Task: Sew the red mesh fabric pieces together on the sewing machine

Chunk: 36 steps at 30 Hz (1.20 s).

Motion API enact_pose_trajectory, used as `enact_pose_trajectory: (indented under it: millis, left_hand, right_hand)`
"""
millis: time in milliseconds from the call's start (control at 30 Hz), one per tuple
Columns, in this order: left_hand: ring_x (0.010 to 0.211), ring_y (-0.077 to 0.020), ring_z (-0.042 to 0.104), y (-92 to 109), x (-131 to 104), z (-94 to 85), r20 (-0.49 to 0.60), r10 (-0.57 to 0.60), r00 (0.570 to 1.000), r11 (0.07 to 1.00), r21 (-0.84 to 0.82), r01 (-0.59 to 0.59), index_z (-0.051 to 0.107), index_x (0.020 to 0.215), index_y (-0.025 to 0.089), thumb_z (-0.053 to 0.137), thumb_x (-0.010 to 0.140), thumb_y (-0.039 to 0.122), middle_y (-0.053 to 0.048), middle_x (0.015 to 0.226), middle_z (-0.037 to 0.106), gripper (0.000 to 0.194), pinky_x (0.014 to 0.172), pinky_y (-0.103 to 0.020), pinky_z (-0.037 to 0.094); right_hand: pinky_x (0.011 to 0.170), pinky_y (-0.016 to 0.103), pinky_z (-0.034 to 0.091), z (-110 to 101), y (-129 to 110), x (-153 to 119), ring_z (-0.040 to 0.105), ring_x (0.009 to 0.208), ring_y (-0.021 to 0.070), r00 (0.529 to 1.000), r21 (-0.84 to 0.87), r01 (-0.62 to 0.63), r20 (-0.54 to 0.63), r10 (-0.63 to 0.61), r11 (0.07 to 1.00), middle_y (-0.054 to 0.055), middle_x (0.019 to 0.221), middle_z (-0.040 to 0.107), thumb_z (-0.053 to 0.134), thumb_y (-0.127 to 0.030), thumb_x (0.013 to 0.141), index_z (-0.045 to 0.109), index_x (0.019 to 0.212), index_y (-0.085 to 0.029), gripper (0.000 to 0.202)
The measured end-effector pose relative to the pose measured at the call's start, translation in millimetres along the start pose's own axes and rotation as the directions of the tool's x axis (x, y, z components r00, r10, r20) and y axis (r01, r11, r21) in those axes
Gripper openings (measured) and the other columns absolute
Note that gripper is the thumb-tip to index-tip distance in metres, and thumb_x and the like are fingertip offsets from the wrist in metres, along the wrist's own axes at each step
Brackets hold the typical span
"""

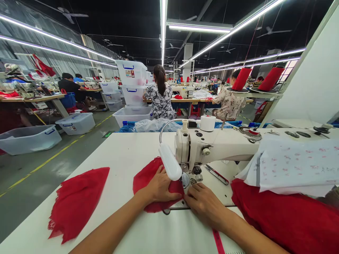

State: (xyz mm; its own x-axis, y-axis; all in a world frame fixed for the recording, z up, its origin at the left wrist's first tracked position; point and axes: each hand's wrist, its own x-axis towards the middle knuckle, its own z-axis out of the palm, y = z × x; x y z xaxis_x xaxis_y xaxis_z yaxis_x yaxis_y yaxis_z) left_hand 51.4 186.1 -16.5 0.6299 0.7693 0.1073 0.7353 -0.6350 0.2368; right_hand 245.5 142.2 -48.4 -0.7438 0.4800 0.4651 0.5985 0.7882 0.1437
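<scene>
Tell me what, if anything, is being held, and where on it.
The left hand presses the red fabric flat near its middle, fingers spread, rather than gripping it. The right hand is at its right edge; whether it pinches there cannot be told.

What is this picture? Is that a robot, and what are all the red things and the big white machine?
No robot here! These are a person's own bare hands, and the one picture comes from a camera worn on their head, looking forward and down.

The big white machine is a sewing machine. The left hand is spread on a red cloth piece. The right hand is at its edge, fingers curled; I can't tell if it pinches the cloth.

On the white table, another red piece lies to the left. To the right is more red cloth, partly under marked white sheets. The red cones above look like thread.
</scene>
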Motion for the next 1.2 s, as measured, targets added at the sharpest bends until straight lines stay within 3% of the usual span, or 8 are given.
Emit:
enact_pose_trajectory:
  millis: [133,200,333,500,967,1200]
  left_hand:
    - [0.121,-0.0345,0.037,4,-4,-2.7,-0.003,0.002,1.000,1.000,0.007,-0.002,0.046,0.123,0.016,0.067,0.064,0.046,-0.014,0.129,0.048,0.070,0.096,-0.051,0.035]
    - [0.121,-0.0332,0.037,10,-12,-3.2,-0.039,0.026,0.999,1.000,0.010,-0.026,0.047,0.122,0.015,0.065,0.066,0.039,-0.013,0.127,0.050,0.064,0.098,-0.050,0.033]
    - [0.119,-0.0264,0.043,24,-36,-0.6,-0.092,0.151,0.984,0.988,-0.011,-0.152,0.054,0.113,0.018,0.053,0.075,0.019,-0.009,0.120,0.056,0.038,0.102,-0.046,0.032]
    - [0.117,-0.0275,0.045,25,-55,3.8,-0.048,0.235,0.971,0.972,0.001,-0.235,0.056,0.111,0.017,0.046,0.079,0.015,-0.013,0.117,0.057,0.034,0.097,-0.046,0.039]
    - [0.119,-0.0254,0.043,7,-45,-1.5,-0.062,0.255,0.965,0.963,-0.077,-0.259,0.058,0.111,0.018,0.047,0.080,0.018,-0.011,0.121,0.055,0.033,0.100,-0.044,0.037]
    - [0.119,-0.0265,0.043,-5,-32,-3.6,-0.086,0.254,0.963,0.955,-0.134,-0.264,0.060,0.109,0.020,0.046,0.081,0.020,-0.010,0.124,0.054,0.031,0.098,-0.043,0.039]
  right_hand:
    - [0.061,0.030,0.032,-3,-1,0,0.042,0.065,0.0163,1.000,0.009,0.001,-0.003,-0.001,1.000,0.004,0.070,0.051,0.042,-0.002,0.081,0.053,0.072,-0.015,0.019]
    - [0.061,0.030,0.032,-3,-1,0,0.043,0.067,0.0168,1.000,0.021,-0.006,-0.003,0.006,1.000,0.004,0.071,0.051,0.043,-0.004,0.082,0.054,0.074,-0.016,0.017]
    - [0.062,0.030,0.032,-2,0,-2,0.043,0.069,0.0172,1.000,0.042,-0.007,0.005,0.006,0.999,0.004,0.073,0.052,0.047,-0.004,0.081,0.055,0.079,-0.016,0.014]
    - [0.064,0.031,0.033,0,0,-3,0.043,0.069,0.0168,1.000,0.025,-0.001,0.008,0.001,1.000,0.003,0.075,0.052,0.049,-0.006,0.081,0.054,0.077,-0.016,0.012]
    - [0.061,0.030,0.032,5,4,9,0.044,0.066,0.0161,0.999,-0.079,-0.016,-0.030,0.014,0.997,0.003,0.071,0.052,0.049,-0.005,0.080,0.054,0.073,-0.015,0.014]
    - [0.056,0.030,0.030,-1,7,13,0.047,0.068,0.0173,0.995,-0.041,-0.097,0.006,0.097,0.994,0.006,0.078,0.054,0.052,-0.022,0.082,0.057,0.084,-0.015,0.008]
